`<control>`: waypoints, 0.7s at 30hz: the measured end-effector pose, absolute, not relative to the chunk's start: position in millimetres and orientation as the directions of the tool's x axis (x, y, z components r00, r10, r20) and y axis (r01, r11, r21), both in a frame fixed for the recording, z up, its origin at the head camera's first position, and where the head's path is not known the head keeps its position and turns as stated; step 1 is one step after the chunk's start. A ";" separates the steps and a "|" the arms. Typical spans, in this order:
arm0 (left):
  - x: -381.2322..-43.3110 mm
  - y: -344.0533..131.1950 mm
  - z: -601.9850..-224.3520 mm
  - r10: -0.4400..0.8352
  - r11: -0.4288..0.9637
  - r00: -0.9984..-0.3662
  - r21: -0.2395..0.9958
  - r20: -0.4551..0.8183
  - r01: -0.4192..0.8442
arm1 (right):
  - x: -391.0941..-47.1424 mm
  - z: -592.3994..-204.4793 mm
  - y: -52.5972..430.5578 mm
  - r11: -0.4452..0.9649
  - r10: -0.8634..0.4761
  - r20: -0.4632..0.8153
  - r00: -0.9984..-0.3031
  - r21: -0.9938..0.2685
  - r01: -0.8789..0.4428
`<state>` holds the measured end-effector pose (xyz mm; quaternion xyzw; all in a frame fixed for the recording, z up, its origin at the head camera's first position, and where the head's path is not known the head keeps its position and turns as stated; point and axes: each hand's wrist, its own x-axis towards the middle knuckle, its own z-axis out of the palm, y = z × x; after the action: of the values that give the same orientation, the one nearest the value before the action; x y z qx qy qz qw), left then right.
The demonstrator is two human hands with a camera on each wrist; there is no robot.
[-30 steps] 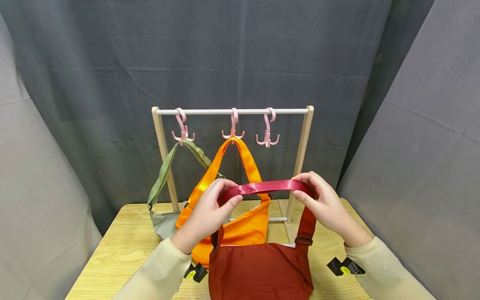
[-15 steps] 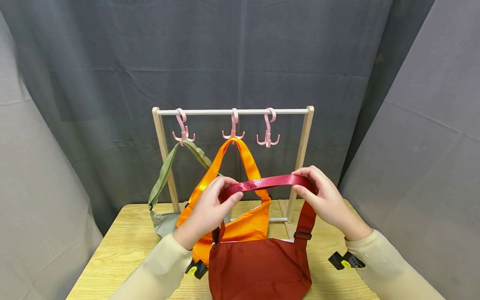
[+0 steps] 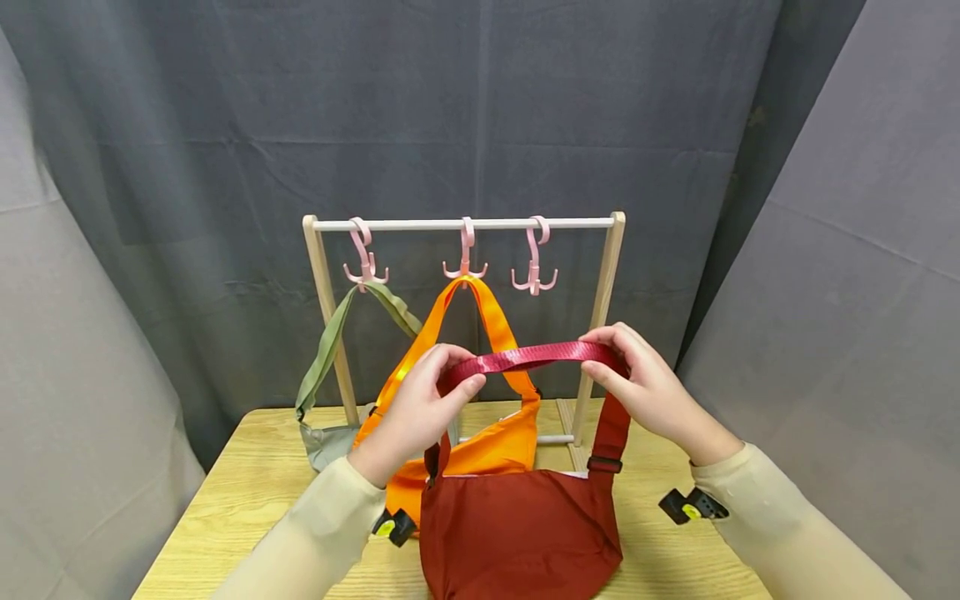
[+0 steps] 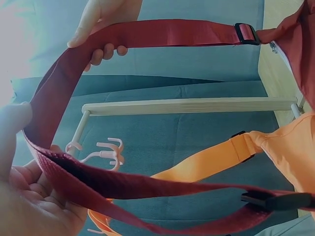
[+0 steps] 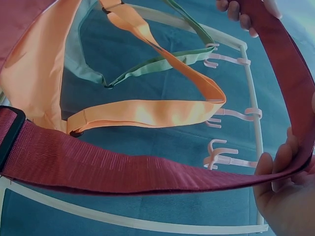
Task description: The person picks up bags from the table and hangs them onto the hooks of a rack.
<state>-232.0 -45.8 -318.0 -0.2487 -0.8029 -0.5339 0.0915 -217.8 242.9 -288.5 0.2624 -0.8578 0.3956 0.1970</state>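
Note:
A dark red shoulder bag (image 3: 521, 533) hangs from its strap (image 3: 528, 357) in front of the rack. My left hand (image 3: 420, 408) pinches the strap near its left bend, thumb below and fingers above. On the right bend, my right hand (image 3: 645, 387) grips the same strap between thumb and fingers. Between the hands the strap runs nearly level, a little higher on the right. In the left wrist view both sides of the strap (image 4: 167, 33) run down to the bag. Behind it, an orange bag (image 3: 491, 446) hangs by its strap from the middle pink hook (image 3: 466, 258).
A wooden rack with a white rail (image 3: 420, 224) stands on the table (image 3: 217, 500). A grey-green bag (image 3: 330, 446) hangs from the left pink hook (image 3: 366, 262). The right pink hook (image 3: 534, 262) carries no bag. Grey curtains (image 3: 225, 125) enclose the back and sides.
Both hands have risen slightly, lifting the red bag with them. The strap between them stays stretched, and the hanging bags and hooks keep their places.

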 end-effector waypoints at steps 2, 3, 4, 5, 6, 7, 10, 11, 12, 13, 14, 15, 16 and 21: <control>-233.2 -45.7 -317.7 0.300 0.306 -0.863 0.816 0.407 0.491 | -224.5 -293.0 246.1 0.550 -0.293 0.543 -0.787 -0.578 -0.603; -233.7 -45.7 -317.5 0.298 0.309 -0.865 0.817 0.403 0.487 | -227.7 -295.1 247.6 0.552 -0.293 0.542 -0.788 -0.577 -0.602; -234.3 -45.7 -317.4 0.297 0.312 -0.868 0.818 0.399 0.483 | -231.0 -297.1 249.1 0.553 -0.293 0.542 -0.788 -0.576 -0.602; -235.0 -45.6 -317.4 0.295 0.315 -0.870 0.819 0.395 0.479 | -233.4 -298.6 250.1 0.555 -0.294 0.544 -0.786 -0.572 -0.604; -235.7 -45.5 -317.3 0.295 0.316 -0.871 0.821 0.393 0.477 | -235.4 -299.5 250.8 0.555 -0.296 0.548 -0.782 -0.568 -0.608; -236.4 -45.6 -317.1 0.295 0.317 -0.873 0.822 0.389 0.473 | -236.9 -299.9 251.3 0.555 -0.298 0.553 -0.778 -0.563 -0.612; -238.2 -45.7 -316.1 0.294 0.315 -0.872 0.821 0.392 0.475 | -239.3 -299.8 251.4 0.555 -0.302 0.560 -0.771 -0.554 -0.620; -238.9 -45.7 -315.9 0.294 0.314 -0.871 0.821 0.394 0.477 | -239.6 -299.5 251.2 0.557 -0.302 0.559 -0.772 -0.553 -0.619; -239.5 -45.8 -315.5 0.293 0.312 -0.870 0.821 0.396 0.479 | -239.9 -298.9 251.1 0.559 -0.300 0.558 -0.774 -0.555 -0.617; -240.2 -45.8 -315.4 0.292 0.310 -0.869 0.820 0.399 0.481 | -240.3 -298.5 250.9 0.559 -0.297 0.556 -0.777 -0.558 -0.613; -240.9 -45.7 -315.1 0.291 0.307 -0.867 0.819 0.404 0.484 | -240.8 -298.1 250.7 0.559 -0.293 0.553 -0.779 -0.562 -0.610; -241.6 -45.7 -314.7 0.289 0.305 -0.868 0.820 0.405 0.484 | -241.3 -297.7 250.4 0.559 -0.291 0.552 -0.781 -0.564 -0.607; -242.1 -45.6 -314.2 0.287 0.304 -0.867 0.819 0.408 0.486 | -241.8 -297.4 250.3 0.559 -0.289 0.551 -0.783 -0.566 -0.605; -243.5 -45.5 -311.4 0.289 0.303 -0.866 0.819 0.409 0.488 | -244.3 -295.9 249.2 0.560 -0.291 0.559 -0.777 -0.558 -0.612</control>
<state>-243.5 -45.5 -311.4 -0.2422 -0.8019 -0.5384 0.0923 -244.3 249.2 -295.9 0.2628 -0.8588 0.3883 0.2065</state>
